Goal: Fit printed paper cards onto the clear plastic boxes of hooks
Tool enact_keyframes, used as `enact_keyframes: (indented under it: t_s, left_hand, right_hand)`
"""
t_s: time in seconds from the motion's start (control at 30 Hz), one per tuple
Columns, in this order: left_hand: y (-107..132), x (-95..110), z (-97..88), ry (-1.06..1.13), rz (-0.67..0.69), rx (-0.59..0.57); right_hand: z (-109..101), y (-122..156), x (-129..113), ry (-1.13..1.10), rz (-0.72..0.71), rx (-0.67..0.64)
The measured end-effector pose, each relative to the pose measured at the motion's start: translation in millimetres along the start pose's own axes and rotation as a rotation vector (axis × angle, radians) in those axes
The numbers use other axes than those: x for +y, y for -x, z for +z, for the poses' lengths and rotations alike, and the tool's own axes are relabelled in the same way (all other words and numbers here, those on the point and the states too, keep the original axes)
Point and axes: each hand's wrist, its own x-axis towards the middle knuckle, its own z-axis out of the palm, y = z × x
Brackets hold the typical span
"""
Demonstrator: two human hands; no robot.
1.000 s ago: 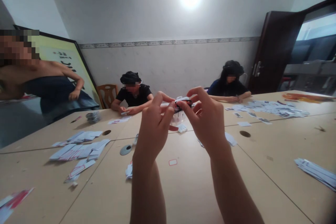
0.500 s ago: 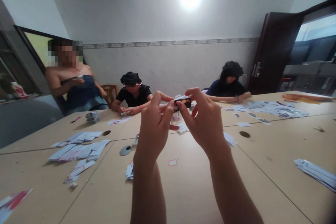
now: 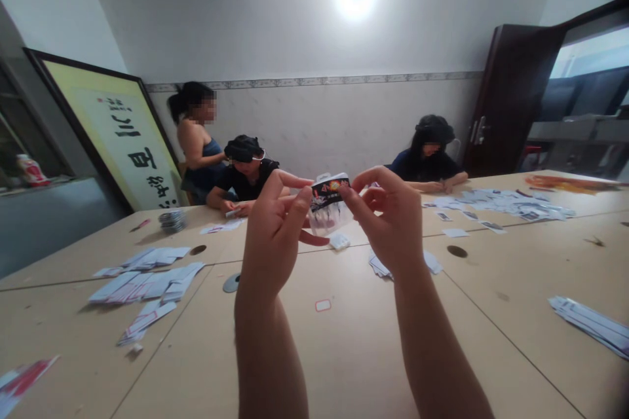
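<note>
Between both hands, above the table (image 3: pixel 344 353), is a small clear plastic pack (image 3: pixel 325 219) with a hang tab at its top. A black label (image 3: pixel 328 195) with white and orange print crosses its upper part. Thin dark items show through the clear lower part, too small to name. My left hand (image 3: pixel 272 229) pinches the pack's left side between thumb and fingers, with a lower finger stretched below it. My right hand (image 3: pixel 393 222) has its thumb on the label's upper right corner, fingers curled behind. A small whitish item (image 3: pixel 339 241) lies beyond the pack.
White paper slips (image 3: pixel 147 283) lie in stacks at left, with a round stack (image 3: pixel 171 221) behind them. More slips (image 3: pixel 506 204) spread at far right, and a bundle (image 3: pixel 590 327) lies nearer. Two seated people (image 3: pixel 248 173) and a standing person (image 3: pixel 199 137) are across the table.
The pack has turned so its label and clear front face me more fully. My hands have moved slightly apart. The standing person has moved right, behind the left seated person.
</note>
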Motion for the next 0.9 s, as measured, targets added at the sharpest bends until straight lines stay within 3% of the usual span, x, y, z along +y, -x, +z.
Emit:
enact_keyframes:
  t_s: [0.43,0.9]
  left_hand:
    - [6,7,1.2,0.014,0.048,-0.021]
    - [14,13,7.1,-0.034,0.158,-0.010]
  right_hand:
    - [-1,-3,-1,-0.274,0.123,0.033]
    - [-2,0,-6,-0.286,0.146,0.067]
